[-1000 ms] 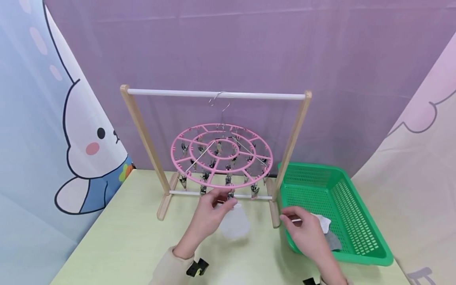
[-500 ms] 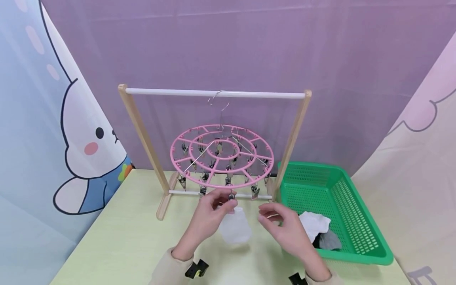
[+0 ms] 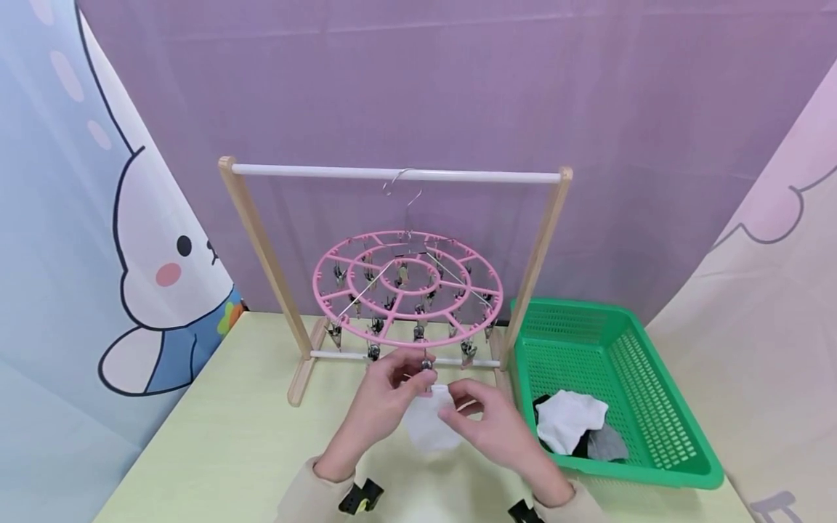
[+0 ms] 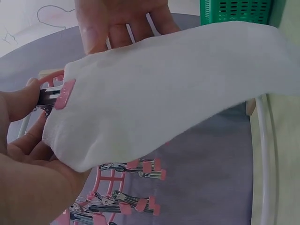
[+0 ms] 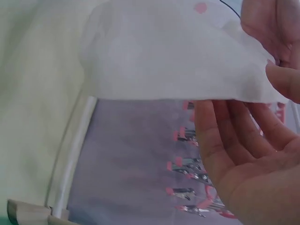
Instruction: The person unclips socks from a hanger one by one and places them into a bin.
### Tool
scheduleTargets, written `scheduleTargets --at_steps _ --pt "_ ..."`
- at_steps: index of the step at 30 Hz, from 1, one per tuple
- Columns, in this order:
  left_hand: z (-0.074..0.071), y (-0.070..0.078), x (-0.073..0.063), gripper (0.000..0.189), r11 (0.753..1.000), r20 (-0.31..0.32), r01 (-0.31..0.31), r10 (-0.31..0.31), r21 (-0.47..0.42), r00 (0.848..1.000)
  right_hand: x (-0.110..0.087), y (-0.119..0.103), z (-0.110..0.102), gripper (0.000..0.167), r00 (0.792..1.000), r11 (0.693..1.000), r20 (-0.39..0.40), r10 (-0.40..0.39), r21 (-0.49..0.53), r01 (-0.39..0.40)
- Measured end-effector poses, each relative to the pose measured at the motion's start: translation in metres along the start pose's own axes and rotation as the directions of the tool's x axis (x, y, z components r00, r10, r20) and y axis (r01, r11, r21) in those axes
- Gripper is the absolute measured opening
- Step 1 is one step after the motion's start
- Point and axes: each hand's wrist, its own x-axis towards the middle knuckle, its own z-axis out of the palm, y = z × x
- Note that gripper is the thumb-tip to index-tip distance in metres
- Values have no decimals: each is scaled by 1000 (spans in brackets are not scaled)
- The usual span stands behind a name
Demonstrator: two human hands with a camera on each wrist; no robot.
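Observation:
A white sock (image 4: 164, 89) hangs by its cuff from a metal clip (image 4: 49, 97) with pink tips, at the front of the round pink hanger (image 3: 386, 339). My left hand (image 3: 387, 388) pinches this clip between thumb and fingers. At the sock's right edge is my right hand (image 3: 487, 421), its thumb and fingers apart. In the right wrist view the fingers (image 5: 234, 136) reach to the sock's lower edge, their tips partly hidden behind it; whether they touch cannot be told.
The hanger hooks over the white bar (image 3: 314, 171) of a wooden stand (image 3: 264, 254). Several other clips dangle around its rings. To the right, a green basket (image 3: 667, 392) holds another white cloth item (image 3: 570, 418), a grey one (image 3: 608, 443) and something black.
My right hand has moved left from the green basket to the sock's edge, uncovering the cloth items in the basket. My left hand stays at the clip.

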Motion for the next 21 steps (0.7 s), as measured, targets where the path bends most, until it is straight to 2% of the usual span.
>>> scheduleTargets --at_steps 4,10,15,21 --pt "0 0 0 32 1000 4 7 -7 -15 1000 2 3 5 11 999 1000 40 -16 13 16" --pt "1 -1 -1 31 1000 5 5 -5 -13 1000 2 3 10 34 999 1000 37 -15 4 14" --pt "3 -3 -2 25 999 -22 -38 39 29 999 1 3 13 36 1000 1000 20 -15 11 15" --pt "6 -1 -3 11 995 -68 -88 91 35 994 1 1 14 37 1000 1000 17 8 -10 -8"
